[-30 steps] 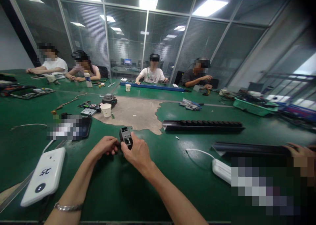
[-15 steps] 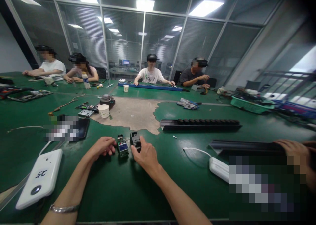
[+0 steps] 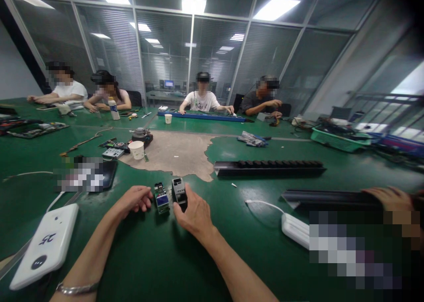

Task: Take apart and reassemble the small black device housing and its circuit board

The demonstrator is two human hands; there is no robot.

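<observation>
At the left, a white device (image 3: pixel 44 247) marked 25 is seen on the bench (image 3: pixel 165 266), and beyond it a phone-like slab (image 3: pixel 109 174) is partly blurred by pixel blocks. The left hand (image 3: pixel 136 200) is held with its fingers loosely bent, just beside the circuit board (image 3: pixel 162 199); how far they are parted from the thumb cannot be told. The board's blue screen is faced upward. To its right, across a narrow gap, the grey housing (image 3: pixel 179 191) is held between thumb and fingers of the right hand (image 3: pixel 196 211), its right side hidden by them. Open room is left between the forearms. Farther right, another person's hand (image 3: pixel 386 198) is laid on a black channel (image 3: pixel 338 199), partly masked by pixel blocks.
</observation>
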